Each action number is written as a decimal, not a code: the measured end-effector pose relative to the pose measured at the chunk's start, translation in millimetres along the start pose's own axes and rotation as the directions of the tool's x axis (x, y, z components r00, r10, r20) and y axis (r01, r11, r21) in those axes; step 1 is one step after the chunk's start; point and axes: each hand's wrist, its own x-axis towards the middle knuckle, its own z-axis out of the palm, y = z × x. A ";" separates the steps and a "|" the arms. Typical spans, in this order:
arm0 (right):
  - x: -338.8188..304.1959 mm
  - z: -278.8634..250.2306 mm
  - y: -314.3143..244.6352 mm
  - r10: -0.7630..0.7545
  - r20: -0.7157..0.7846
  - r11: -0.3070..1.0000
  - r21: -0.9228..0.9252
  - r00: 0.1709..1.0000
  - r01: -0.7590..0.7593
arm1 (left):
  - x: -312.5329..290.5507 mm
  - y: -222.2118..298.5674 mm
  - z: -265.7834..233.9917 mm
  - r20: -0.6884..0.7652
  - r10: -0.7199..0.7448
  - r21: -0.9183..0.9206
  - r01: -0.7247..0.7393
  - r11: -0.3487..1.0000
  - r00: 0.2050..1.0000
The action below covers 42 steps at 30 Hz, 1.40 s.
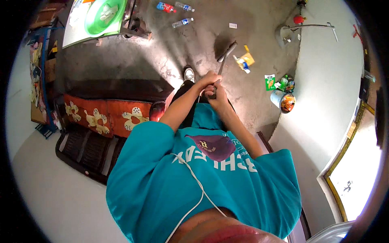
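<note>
Both hands grip the handle of a long-handled broom (229, 52), held out in front of my body. My left hand (210, 79) is closed around it farther out, and my right hand (216, 95) is wrapped around it nearer to me. Away from me, the broom's grey and dark head is down at the grey concrete floor. Just right of the head is a crumpled yellow, white and blue wrapper (245, 61), slightly blurred. A small white card (233, 26) lies beyond it.
Plastic bottles (183, 22) lie at the far left. By the right wall, a small bin (279, 99) lies tipped beside a green packet (270, 82) and other litter. At left are a wooden bench (87, 141) with orange flowered cushions and a table holding a green basin (91, 22).
</note>
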 end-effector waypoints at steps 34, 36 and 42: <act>74.3 153.8 -119.7 -0.216 -0.130 0.957 0.167 0.968 0.236 | 165.3 126.2 -48.2 0.318 -0.242 -0.190 0.312 0.931 0.917; 59.2 167.6 -137.2 -0.194 -0.096 0.963 0.172 0.976 0.208 | 161.3 167.6 -40.2 0.230 -0.229 -0.142 0.266 0.954 0.946; 71.4 154.7 -210.4 -0.060 0.075 0.963 0.265 0.995 0.038 | 194.6 224.9 -20.6 0.040 -0.209 0.022 0.208 0.978 0.977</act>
